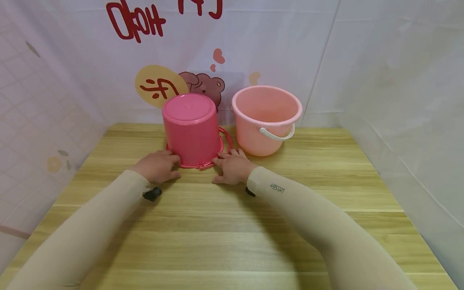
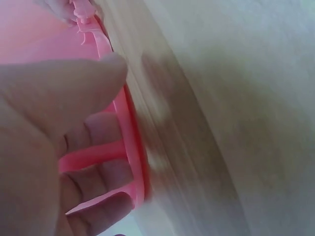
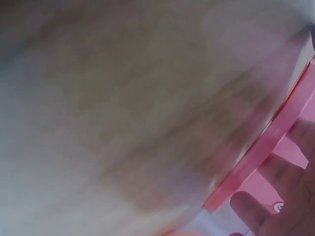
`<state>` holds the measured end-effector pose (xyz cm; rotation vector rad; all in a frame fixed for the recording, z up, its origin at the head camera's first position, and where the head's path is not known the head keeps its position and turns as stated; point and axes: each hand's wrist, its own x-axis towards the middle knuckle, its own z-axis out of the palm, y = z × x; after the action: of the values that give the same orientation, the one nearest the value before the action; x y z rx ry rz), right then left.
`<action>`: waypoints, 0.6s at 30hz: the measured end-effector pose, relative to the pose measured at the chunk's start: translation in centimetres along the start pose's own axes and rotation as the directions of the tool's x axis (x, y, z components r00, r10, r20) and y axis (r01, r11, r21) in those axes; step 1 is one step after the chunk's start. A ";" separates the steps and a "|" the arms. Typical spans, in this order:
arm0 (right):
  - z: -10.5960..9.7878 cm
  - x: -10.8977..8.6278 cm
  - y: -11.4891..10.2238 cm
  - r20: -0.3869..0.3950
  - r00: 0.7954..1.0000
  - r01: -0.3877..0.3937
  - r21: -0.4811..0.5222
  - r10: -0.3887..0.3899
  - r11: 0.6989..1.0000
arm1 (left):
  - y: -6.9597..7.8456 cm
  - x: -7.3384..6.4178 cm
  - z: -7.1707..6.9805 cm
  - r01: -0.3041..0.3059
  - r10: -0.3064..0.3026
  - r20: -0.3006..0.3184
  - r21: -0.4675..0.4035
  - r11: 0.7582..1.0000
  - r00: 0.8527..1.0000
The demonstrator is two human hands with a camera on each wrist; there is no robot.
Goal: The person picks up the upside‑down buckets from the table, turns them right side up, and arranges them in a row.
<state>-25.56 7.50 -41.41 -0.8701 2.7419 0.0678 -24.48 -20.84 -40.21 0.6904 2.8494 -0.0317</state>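
An upside-down dark pink bucket (image 1: 192, 137) stands at the back of the table, its base upward and its rim on the tabletop. My left hand (image 1: 157, 166) touches its left side low down; in the left wrist view the fingers (image 2: 106, 177) lie against the bucket wall by the rim (image 2: 130, 137). On the other side, my right hand (image 1: 233, 167) rests its fingers (image 3: 283, 174) on the wall and rim (image 3: 256, 152). The bucket's pink handle (image 1: 228, 139) shows behind the right fingers.
Right of the dark pink bucket stands an upright light pink bucket (image 1: 262, 137) with a white handle (image 1: 277, 137), close to my right hand. A printed cloth backdrop (image 1: 275, 40) rises behind the wooden table (image 1: 203, 237), with pale cloth walls at both sides.
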 end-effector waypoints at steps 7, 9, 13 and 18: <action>-0.1 -0.1 -0.1 -0.041 0.999 0.011 0.007 -0.010 1.000 | 0.3 -0.2 -0.5 0.022 -0.022 -0.073 -0.001 1.000 0.997; -0.3 -0.2 -0.1 -0.053 0.999 0.011 0.006 -0.011 1.000 | 0.5 -0.3 -0.6 0.037 -0.037 -0.090 -0.002 0.999 0.995; -0.7 -0.4 -0.2 -0.100 0.995 0.024 0.004 -0.023 1.000 | 0.6 -0.5 -0.7 0.047 -0.048 -0.141 -0.005 0.999 0.989; -1.1 -0.6 -0.3 -0.167 0.985 0.037 -0.004 -0.037 0.999 | 0.5 -0.4 -0.6 0.076 -0.070 -0.215 0.024 0.997 0.974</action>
<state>-25.15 7.46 -40.19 -0.9681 2.8783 -0.0125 -24.02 -20.58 -39.55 0.6298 3.0862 -0.0153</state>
